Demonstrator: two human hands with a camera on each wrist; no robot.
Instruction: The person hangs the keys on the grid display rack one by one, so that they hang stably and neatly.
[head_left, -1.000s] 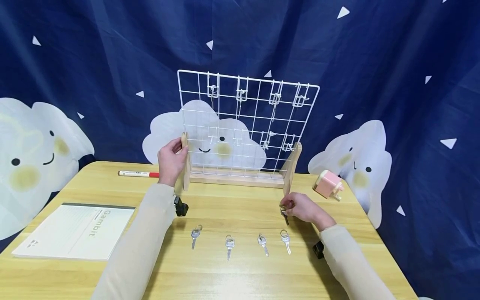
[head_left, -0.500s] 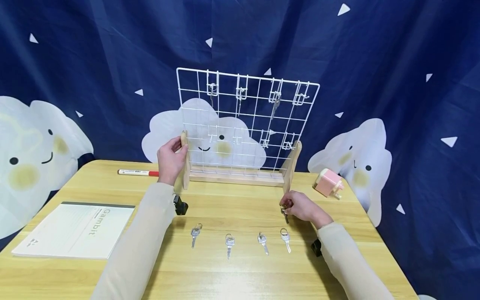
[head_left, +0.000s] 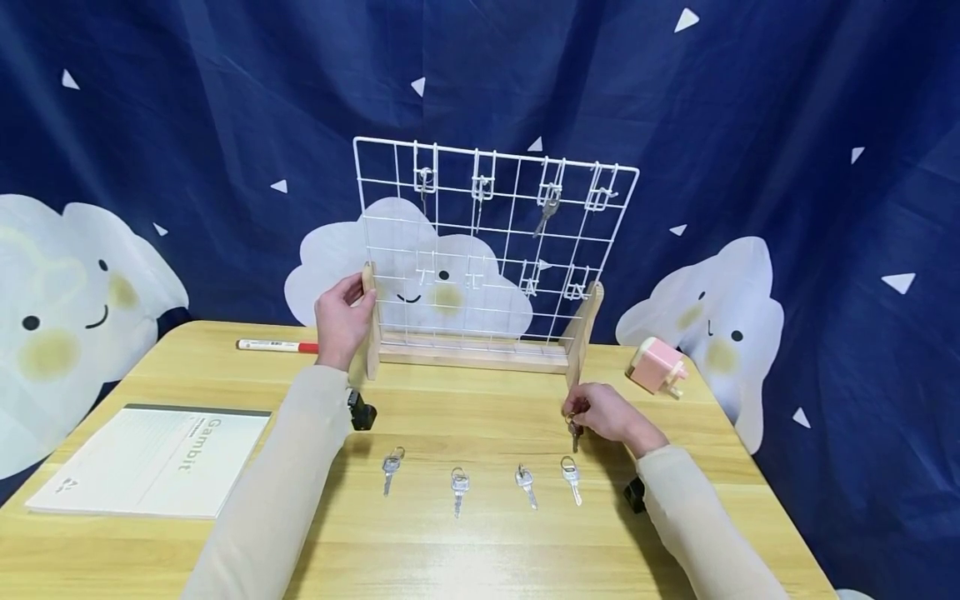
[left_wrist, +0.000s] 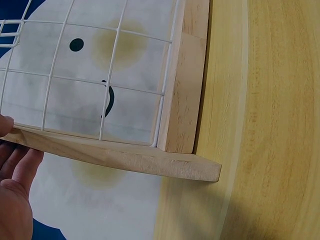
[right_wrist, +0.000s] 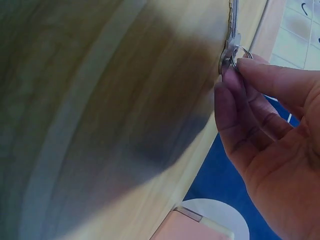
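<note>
My left hand (head_left: 345,321) grips the left wooden side post (head_left: 371,333) of a white wire grid rack (head_left: 495,225); in the left wrist view its thumb and fingers lie on either side of that post. Low in front of the rack's right post, my right hand (head_left: 606,412) pinches a key (head_left: 575,435) by its ring, and the blade hangs down. The right wrist view shows this ring (right_wrist: 245,51) between thumb and fingers. Three keys hang from hooks on the rack's top row, one of them the tilted key (head_left: 548,210). The top right hook (head_left: 601,200) holds no key.
Several keys lie in a row on the wooden table, among them a left key (head_left: 390,472) and a right key (head_left: 572,479). A notebook (head_left: 150,462) and a red-capped marker (head_left: 276,346) lie left. A pink box-like object (head_left: 657,367) sits at right.
The right hand stays nearly in place, and the key in it has turned slightly to hang straighter. On the rack, the third hanging key has swung. The left hand has not moved.
</note>
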